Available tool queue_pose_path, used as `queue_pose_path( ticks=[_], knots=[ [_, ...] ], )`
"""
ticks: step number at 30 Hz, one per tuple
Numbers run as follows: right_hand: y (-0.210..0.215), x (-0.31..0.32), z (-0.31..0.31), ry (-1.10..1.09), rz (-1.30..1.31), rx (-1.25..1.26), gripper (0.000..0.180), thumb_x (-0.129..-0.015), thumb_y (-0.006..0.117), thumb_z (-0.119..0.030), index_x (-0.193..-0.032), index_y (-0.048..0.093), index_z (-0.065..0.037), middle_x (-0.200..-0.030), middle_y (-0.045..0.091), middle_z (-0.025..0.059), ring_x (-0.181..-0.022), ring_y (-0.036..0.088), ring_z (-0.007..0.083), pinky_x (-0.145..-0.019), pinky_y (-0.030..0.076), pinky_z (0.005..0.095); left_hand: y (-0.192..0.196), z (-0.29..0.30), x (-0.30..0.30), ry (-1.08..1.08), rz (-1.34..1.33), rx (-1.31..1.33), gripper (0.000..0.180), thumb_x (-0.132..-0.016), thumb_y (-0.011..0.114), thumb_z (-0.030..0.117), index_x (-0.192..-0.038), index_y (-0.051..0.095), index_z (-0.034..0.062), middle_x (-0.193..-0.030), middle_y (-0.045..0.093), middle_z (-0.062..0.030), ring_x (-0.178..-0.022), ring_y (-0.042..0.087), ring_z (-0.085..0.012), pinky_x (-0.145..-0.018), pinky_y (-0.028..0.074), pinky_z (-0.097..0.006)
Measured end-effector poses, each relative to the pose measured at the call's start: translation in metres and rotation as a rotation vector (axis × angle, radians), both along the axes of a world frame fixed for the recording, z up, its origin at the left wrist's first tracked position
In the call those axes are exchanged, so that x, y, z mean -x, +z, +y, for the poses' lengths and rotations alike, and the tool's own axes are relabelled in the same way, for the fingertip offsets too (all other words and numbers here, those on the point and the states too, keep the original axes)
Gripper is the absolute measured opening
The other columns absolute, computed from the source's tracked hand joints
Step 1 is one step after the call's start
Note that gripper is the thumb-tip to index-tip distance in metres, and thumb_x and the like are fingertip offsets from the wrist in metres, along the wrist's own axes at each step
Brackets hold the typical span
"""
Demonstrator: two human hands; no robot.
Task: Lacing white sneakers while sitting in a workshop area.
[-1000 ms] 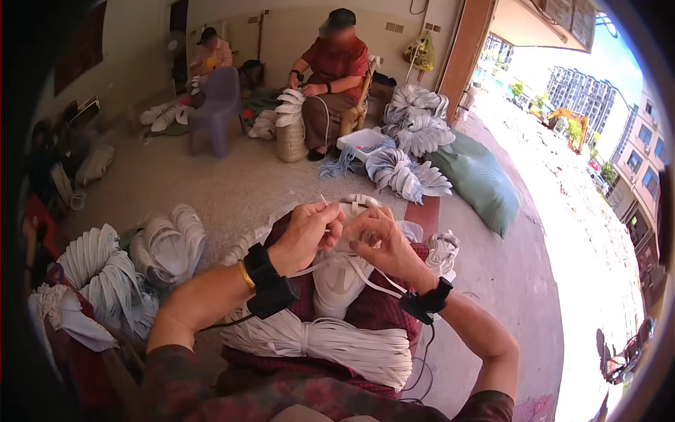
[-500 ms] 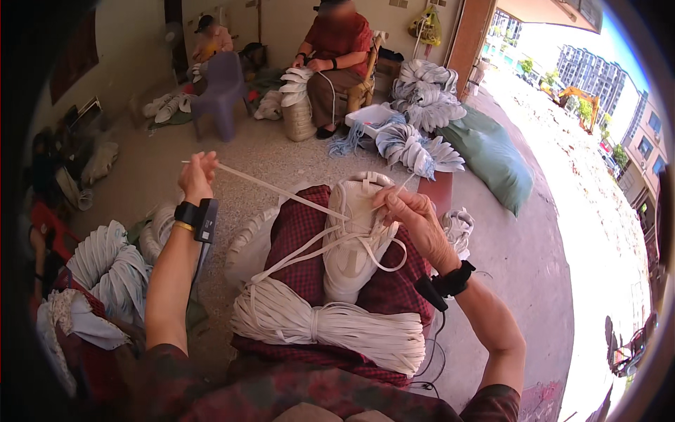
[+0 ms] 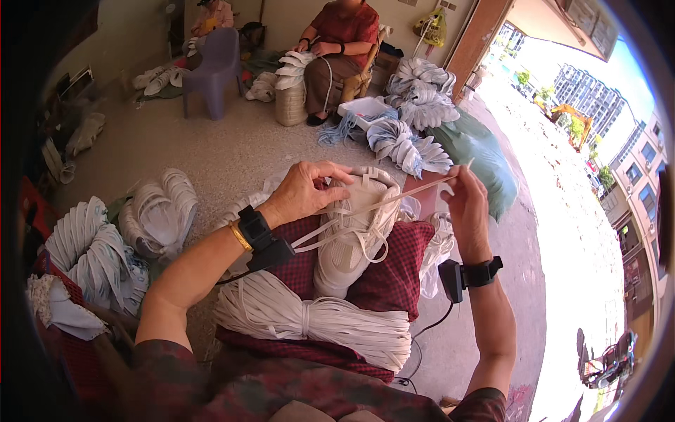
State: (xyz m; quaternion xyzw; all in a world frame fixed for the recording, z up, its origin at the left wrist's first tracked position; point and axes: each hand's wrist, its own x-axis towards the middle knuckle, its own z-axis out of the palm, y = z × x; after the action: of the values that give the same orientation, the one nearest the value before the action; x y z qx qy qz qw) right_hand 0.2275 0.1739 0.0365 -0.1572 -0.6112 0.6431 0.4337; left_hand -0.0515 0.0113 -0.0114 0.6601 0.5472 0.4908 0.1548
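A white sneaker rests toe toward me on a dark red checked cloth over my lap, partly laced, with loose lace loops about its front. My right hand is raised to the right of the shoe, its fingertips pinched on the end of a white shoelace drawn taut across the shoe. My left hand has its thumb and bent fingers on the shoe's left upper edge, by the eyelets; the exact contact of its fingertips is partly hidden. Nearer to me lies a tied bundle of white shoelaces.
Stacked white shoe uppers stand at the left, with more piles at the back right beside a green sack. A purple chair and a seated person handling uppers are farther back. A black cable hangs at my right.
My right hand has drawn a lace out to the right, away from the shoe. My left hand has left the lace it stretched leftward and come in to the shoe's upper edge.
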Motion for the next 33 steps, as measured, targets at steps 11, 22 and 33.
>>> queue_pose_path(
  ticks=[11, 22, 33],
  knots=[
    [0.061, -0.312, 0.164, -0.798, 0.067, -0.028, 0.023, -0.103, 0.057, -0.027, -0.112, 0.065, -0.007, -0.081, 0.063, -0.0035, -0.075, 0.059, 0.005, -0.054, 0.036, 0.0206, -0.014, 0.008, 0.001, 0.007, -0.078, -0.102, 0.018, -0.085, 0.079, 0.017, -0.101, 0.076, 0.0095, -0.103, 0.076, -0.0024, -0.086, 0.067, -0.0125, -0.07, 0.052, -0.026],
    [0.092, -0.386, 0.166, -1.293, -0.155, -0.186, 0.038, -0.101, 0.048, -0.03, -0.119, 0.065, -0.001, -0.079, 0.05, -0.0064, -0.063, 0.041, 0.0016, -0.052, 0.031, 0.0193, -0.012, 0.005, -0.007, 0.034, -0.105, -0.099, 0.015, -0.084, 0.077, 0.014, -0.097, 0.074, 0.0079, -0.101, 0.075, -0.0028, -0.085, 0.067, -0.0129, -0.07, 0.053, -0.028],
    [-0.022, -0.077, 0.031, -0.411, -0.661, -0.616, 0.045, -0.094, 0.064, -0.012, -0.138, 0.056, -0.003, -0.122, 0.068, 0.015, -0.098, 0.069, 0.026, -0.073, 0.057, 0.0344, -0.024, -0.02, -0.023, 0.196, -0.099, -0.11, 0.034, -0.091, 0.074, 0.024, -0.113, 0.059, 0.0032, -0.123, 0.054, -0.012, -0.092, 0.064, -0.0176, -0.069, 0.056, -0.029]
  ],
)
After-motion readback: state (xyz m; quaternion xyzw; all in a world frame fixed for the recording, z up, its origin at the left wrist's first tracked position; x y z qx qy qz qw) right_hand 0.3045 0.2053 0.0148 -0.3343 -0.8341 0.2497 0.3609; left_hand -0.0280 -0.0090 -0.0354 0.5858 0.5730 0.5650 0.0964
